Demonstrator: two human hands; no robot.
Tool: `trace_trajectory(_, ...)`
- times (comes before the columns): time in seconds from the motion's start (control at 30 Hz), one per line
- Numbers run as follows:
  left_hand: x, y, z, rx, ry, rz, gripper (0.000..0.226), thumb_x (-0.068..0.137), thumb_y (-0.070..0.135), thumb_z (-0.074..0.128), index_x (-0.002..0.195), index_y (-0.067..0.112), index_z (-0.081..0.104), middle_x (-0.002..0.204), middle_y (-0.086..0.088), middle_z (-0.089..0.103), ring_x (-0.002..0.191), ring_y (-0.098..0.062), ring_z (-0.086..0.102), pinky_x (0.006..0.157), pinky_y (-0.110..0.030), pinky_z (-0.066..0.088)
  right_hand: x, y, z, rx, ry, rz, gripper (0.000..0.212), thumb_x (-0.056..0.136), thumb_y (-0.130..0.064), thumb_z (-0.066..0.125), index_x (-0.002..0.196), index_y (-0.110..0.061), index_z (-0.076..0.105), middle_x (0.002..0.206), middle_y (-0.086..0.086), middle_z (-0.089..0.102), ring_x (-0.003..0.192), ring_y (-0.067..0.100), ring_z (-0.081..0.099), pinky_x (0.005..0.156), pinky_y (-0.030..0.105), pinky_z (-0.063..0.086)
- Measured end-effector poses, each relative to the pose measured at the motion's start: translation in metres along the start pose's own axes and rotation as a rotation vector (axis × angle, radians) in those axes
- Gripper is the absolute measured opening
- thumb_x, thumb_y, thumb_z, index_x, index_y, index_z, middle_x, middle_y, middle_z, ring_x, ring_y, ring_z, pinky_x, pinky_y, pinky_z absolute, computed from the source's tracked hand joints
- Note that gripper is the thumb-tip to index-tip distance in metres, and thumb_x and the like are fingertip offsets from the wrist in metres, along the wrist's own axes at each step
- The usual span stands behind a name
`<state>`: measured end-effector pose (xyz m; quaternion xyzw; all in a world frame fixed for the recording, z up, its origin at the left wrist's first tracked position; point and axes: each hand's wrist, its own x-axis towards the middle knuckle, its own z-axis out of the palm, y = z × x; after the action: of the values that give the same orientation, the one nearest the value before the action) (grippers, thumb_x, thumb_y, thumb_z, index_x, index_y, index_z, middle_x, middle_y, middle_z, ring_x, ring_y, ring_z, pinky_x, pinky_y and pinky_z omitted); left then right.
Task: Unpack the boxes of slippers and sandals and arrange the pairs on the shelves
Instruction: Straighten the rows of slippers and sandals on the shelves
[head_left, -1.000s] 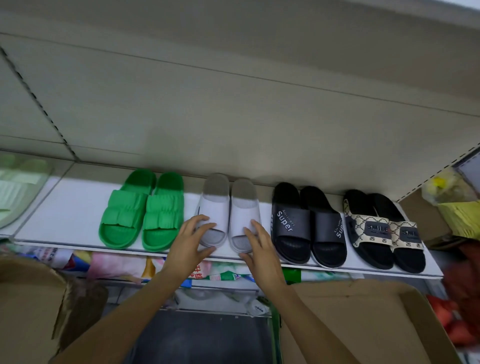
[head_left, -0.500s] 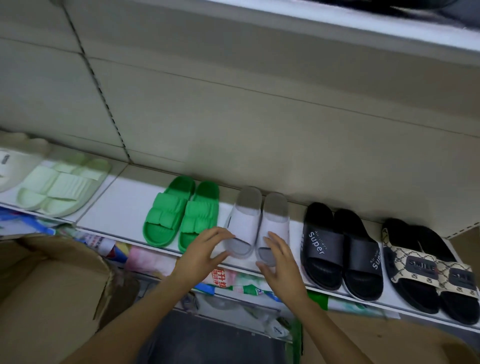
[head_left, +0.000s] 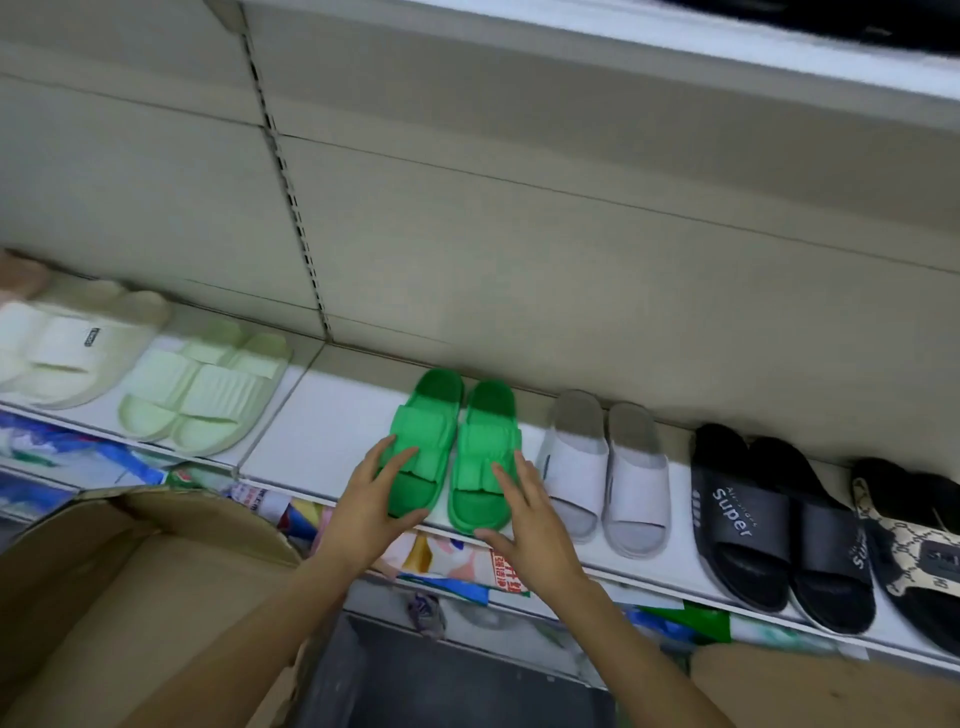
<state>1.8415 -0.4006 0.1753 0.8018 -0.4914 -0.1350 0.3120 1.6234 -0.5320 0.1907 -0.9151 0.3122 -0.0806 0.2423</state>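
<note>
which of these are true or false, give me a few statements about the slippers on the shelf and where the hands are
1. Both hands rest on the bright green slippers. True: left hand, right hand.
2. The white-grey slippers sit left of the green pair. False: they sit to its right.
3. The black slippers read "Super". True.
4. The left hand holds a slipper in the air. False: both green slippers lie on the shelf.
5. The cardboard box stands on the shelf. False: it is below, in front.

Both hands lay spread on the bright green slippers (head_left: 457, 449) on the shelf (head_left: 322, 441): left hand (head_left: 371, 501) on the left one, right hand (head_left: 530, 512) on the right one.
</note>
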Motion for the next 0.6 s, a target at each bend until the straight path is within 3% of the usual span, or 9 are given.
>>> trace_trajectory(0.1,0.005,-0.013,-0.001,-0.037,-0.035,0.024,0.083,0.075,0.040,0.086,0.147,0.035,0.043,0.162,0.004,0.023,0.139,-0.022,0.044,0.107,-0.040,0.049,0.007,-0.011,0.010,-0.013,-0.039,0.095,0.087,0.092,-0.053,0.058,0.158,-0.024,0.009,0.164,0.004,-0.017,0.154,0.024,0.001,0.123,0.039,0.022)
trace_trajectory(0.23,0.018,-0.021,-0.006,-0.050,-0.049,0.078,0.082,0.077,0.041,0.084,0.147,0.034,0.043,0.162,0.005,0.022,0.134,-0.020,0.048,0.100,-0.036,0.053,0.020,-0.024,0.022,0.007,0.015,0.190,0.087,0.092,-0.050,0.059,0.158,-0.027,0.007,0.164,-0.001,-0.019,0.153,0.021,0.004,0.123,0.035,0.015)
trace_trajectory(0.37,0.035,-0.022,-0.013,-0.062,-0.083,0.084,0.081,0.076,0.038,0.085,0.146,0.030,0.045,0.161,0.003,0.023,0.131,-0.021,0.050,0.100,-0.031,0.048,0.036,-0.027,0.028,0.056,0.063,0.227,0.086,0.090,-0.046,0.065,0.157,-0.024,0.016,0.166,-0.002,-0.012,0.153,0.022,0.010,0.122,0.040,0.024)
trace_trajectory(0.6,0.039,-0.025,-0.021,-0.074,-0.174,0.100,0.085,0.076,0.038,0.085,0.149,0.033,0.042,0.161,0.007,0.019,0.125,-0.019,0.055,0.100,-0.031,0.050,0.030,-0.027,0.029,0.079,0.082,0.247,0.084,0.088,-0.040,0.069,0.156,-0.025,0.022,0.167,-0.004,-0.003,0.152,0.019,0.013,0.121,0.034,0.023)
